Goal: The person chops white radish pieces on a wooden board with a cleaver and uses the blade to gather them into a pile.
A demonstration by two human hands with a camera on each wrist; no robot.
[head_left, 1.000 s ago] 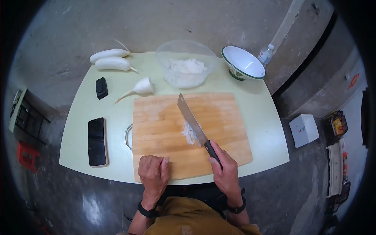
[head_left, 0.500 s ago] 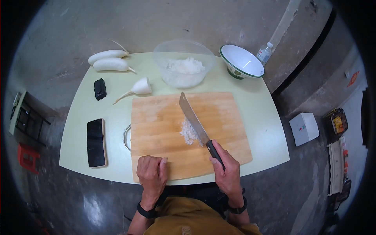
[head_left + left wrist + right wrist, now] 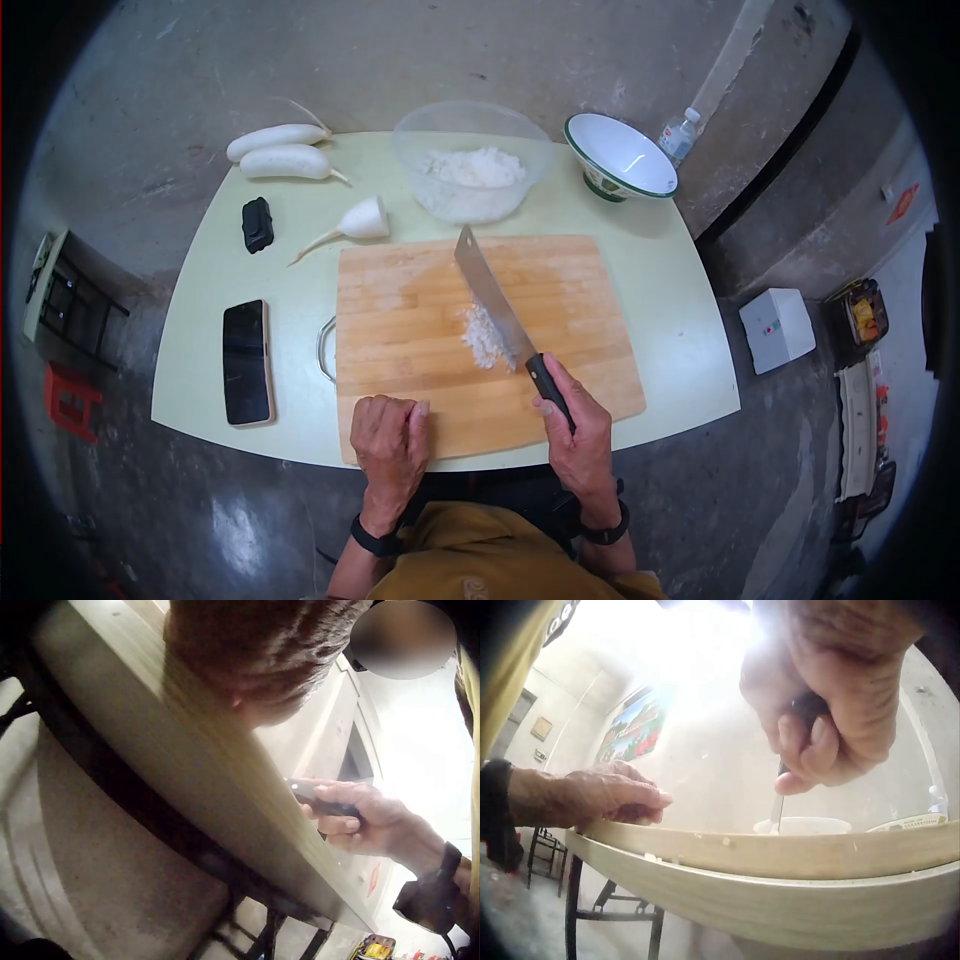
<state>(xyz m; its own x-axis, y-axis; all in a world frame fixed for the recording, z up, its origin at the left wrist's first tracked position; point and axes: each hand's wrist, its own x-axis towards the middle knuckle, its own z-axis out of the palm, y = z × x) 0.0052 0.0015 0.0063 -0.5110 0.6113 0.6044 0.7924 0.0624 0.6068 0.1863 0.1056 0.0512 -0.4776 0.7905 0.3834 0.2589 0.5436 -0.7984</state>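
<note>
Head view. I log a pale green desk (image 3: 640, 300) carrying a wooden cutting board (image 3: 420, 350). My right hand (image 3: 575, 430) has its grip wrapped round the dark handle of a cleaver (image 3: 495, 300), whose blade lies across the board beside a small heap of chopped white radish (image 3: 483, 338). My left hand (image 3: 390, 440), fingers curled and holding nothing, rests on the board's near edge. Also: clear bowl (image 3: 470, 175) of chopped radish, white bowl (image 3: 620, 158) with green rim, two whole radishes (image 3: 280, 150), a cut radish end (image 3: 358, 222), a phone (image 3: 247, 362), a small black object (image 3: 257, 224), a water bottle (image 3: 680, 135), label unreadable.

Left wrist view. Left hand (image 3: 262, 652) on the board edge; right hand (image 3: 360, 817) gripping the handle.

Right wrist view. Right hand (image 3: 832, 712) closed on the handle; left hand (image 3: 592, 799) on the board. No readable writing.
</note>
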